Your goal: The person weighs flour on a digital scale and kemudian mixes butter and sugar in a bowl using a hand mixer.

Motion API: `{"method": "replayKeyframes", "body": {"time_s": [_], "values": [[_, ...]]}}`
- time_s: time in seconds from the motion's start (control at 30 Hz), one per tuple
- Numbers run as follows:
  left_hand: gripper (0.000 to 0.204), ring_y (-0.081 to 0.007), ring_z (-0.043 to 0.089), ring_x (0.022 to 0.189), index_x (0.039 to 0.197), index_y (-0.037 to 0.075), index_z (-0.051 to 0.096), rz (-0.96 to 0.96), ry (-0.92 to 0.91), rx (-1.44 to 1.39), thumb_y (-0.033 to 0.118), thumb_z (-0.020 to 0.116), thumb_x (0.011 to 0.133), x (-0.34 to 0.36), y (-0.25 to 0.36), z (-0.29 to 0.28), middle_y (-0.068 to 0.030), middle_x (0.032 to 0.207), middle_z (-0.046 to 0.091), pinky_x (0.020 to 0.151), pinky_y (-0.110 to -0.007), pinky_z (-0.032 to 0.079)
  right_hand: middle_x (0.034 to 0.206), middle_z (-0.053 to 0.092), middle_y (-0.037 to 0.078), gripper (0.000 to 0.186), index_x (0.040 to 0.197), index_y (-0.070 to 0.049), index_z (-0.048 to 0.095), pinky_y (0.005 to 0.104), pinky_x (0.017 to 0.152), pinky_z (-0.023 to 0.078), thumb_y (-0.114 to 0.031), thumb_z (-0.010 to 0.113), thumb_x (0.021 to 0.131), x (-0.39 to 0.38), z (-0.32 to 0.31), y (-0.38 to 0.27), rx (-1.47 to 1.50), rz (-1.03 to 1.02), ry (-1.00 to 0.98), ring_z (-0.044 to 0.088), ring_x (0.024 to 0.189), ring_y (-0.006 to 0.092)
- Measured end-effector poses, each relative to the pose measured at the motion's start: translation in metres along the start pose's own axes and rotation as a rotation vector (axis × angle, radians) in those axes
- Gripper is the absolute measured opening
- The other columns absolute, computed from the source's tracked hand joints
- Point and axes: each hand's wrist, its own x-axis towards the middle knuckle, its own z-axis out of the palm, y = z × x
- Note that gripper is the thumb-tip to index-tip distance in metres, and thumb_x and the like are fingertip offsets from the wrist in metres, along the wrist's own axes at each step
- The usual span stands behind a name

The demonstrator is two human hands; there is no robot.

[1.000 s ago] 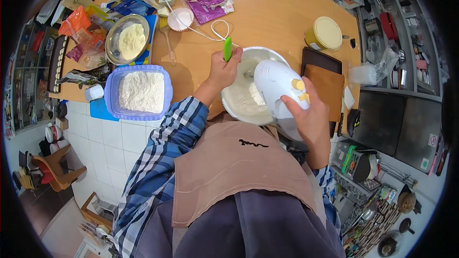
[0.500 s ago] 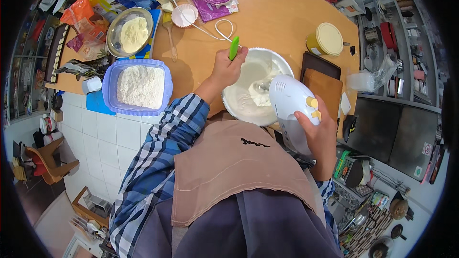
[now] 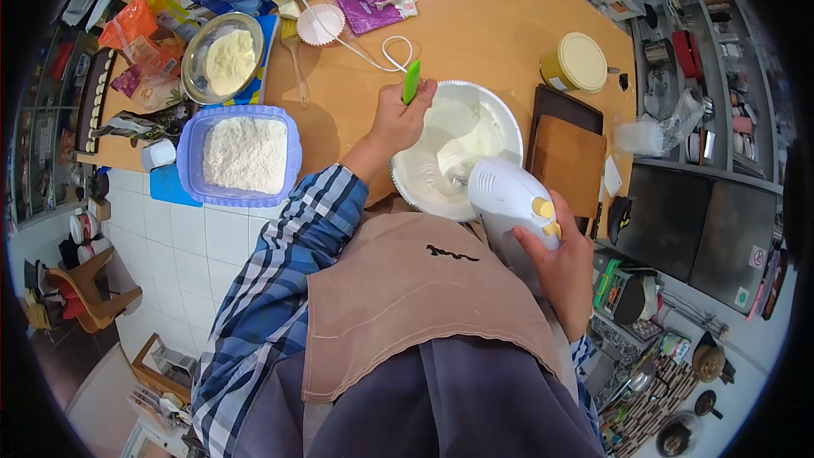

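A white bowl holds a pale, creamy mixture at the table's near edge. My right hand is closed around a white hand mixer with yellow buttons. Its beaters dip into the mixture on the bowl's near right side. At the bowl's left rim, my left hand is closed on a utensil with a bright green handle. The handle points up and away from me, and its working end is hidden. Whether this hand also grips the rim I cannot tell.
Left of the bowl stand a lavender tub of white flour and a metal bowl of pale yellow powder. A pastry brush and a white cord lie behind. To the right are a yellow tub and a brown board.
The mixer and my right hand have shifted slightly left and toward me, the beaters lower in the bowl. My left hand keeps its hold on the green-handled utensil.
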Motion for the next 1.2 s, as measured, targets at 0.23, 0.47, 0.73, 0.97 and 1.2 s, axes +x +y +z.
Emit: {"method": "replayKeyframes", "body": {"time_s": [0.23,0.47,0.73,0.97,1.2], "values": [[0.034,-0.0043,0.035,0.055,0.067,0.005,0.053,0.02,-0.013,0.011,0.02,0.054,0.097,0.0,0.001,-0.001,0.0053,0.059,0.042,0.049,-0.024,0.028,0.095,0.066,0.026,0.064,0.128,-0.001,0.05,0.0391,0.072,0.052,-0.027,0.076,0.076,0.016,0.01,-0.01,0.052,0.016,0.048,0.067,0.088,0.0381],[0.033,-0.0041,0.035,0.055,0.068,0.005,0.053,0.018,-0.018,-0.011,0.02,0.054,0.097,0.001,-0.003,-0.001,0.0051,0.06,0.042,0.049,-0.023,0.027,0.096,0.066,0.027,0.063,0.126,0.001,0.053,0.0389,0.074,0.052,-0.03,0.075,0.075,0.043,0.02,-0.014,0.157,-0.039,0.095,0.067,0.089,0.0375],[0.034,-0.0048,0.037,0.057,0.069,0.004,0.055,-0.014,-0.007,-0.019,0.023,0.054,0.097,0.0,-0.001,-0.001,0.0043,0.061,0.045,0.05,-0.024,0.03,0.097,0.065,0.028,0.064,0.126,0.003,0.052,0.0386,0.075,0.052,-0.029,0.075,0.076,0.048,0.026,-0.021,0.157,-0.056,0.066,0.067,0.089,0.038],[0.036,-0.0058,0.041,0.058,0.067,0.004,0.055,-0.023,-0.015,0.019,0.024,0.055,0.097,0.0,0.001,-0.001,0.0037,0.062,0.047,0.051,-0.024,0.033,0.096,0.065,0.029,0.068,0.129,0.004,0.049,0.0389,0.075,0.052,-0.031,0.075,0.076,0.036,0.024,-0.027,0.16,-0.08,-0.029,0.067,0.089,0.038],[0.035,-0.0053,0.04,0.057,0.067,0.004,0.055,-0.005,-0.015,0.041,0.023,0.055,0.097,0.001,0.002,-0.001,0.0044,0.06,0.046,0.051,-0.024,0.032,0.088,0.066,0.027,0.071,0.131,0.001,0.048,0.0412,0.069,0.052,-0.035,0.076,0.076,0.021,0.027,-0.02,0.06,-0.18,-0.091,0.066,0.079,0.0408]]}}
